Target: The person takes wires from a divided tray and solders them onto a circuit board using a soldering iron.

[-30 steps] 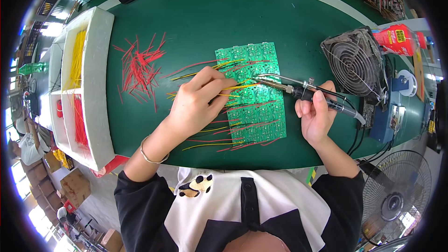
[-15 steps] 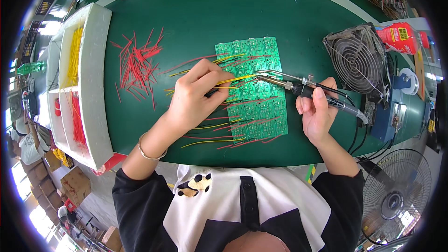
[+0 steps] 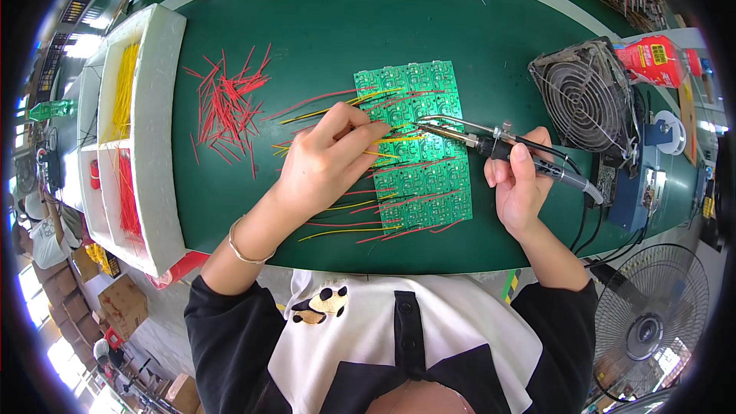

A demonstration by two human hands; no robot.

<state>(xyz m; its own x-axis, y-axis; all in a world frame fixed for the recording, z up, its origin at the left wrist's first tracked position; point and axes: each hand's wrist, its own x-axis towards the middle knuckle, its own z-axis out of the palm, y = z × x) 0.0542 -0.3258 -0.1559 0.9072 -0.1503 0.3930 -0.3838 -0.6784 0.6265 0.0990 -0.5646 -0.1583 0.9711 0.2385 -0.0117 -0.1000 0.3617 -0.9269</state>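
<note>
A green circuit board panel [image 3: 441, 77] lies on the table, with red, yellow and black wires [image 3: 349, 207] running off its left side. Over the panel's left edge, my left hand [image 3: 326, 157] is closed in a pinch at a thin wire. Its colour is hard to make out between the fingertips. My right hand [image 3: 517, 184] grips a soldering iron [image 3: 498, 149] by its black handle. A thin metal feed tube runs along the top of the iron. The iron's tip touches or nearly touches the board just right of my left fingertips; which one, I cannot tell.
Loose red wires [image 3: 226, 103] are piled on the left. Beyond them stands a white foam box [image 3: 165, 138] holding yellow and red wires. A dusty square fan [image 3: 583, 96], a red bottle [image 3: 652, 61] and a blue device [image 3: 632, 199] stand right. A round fan [image 3: 644, 330] is beside the table.
My left fingers have drawn together and shifted slightly up and right. The yellow wire formerly at them now lies on the board below. The iron has barely moved.
</note>
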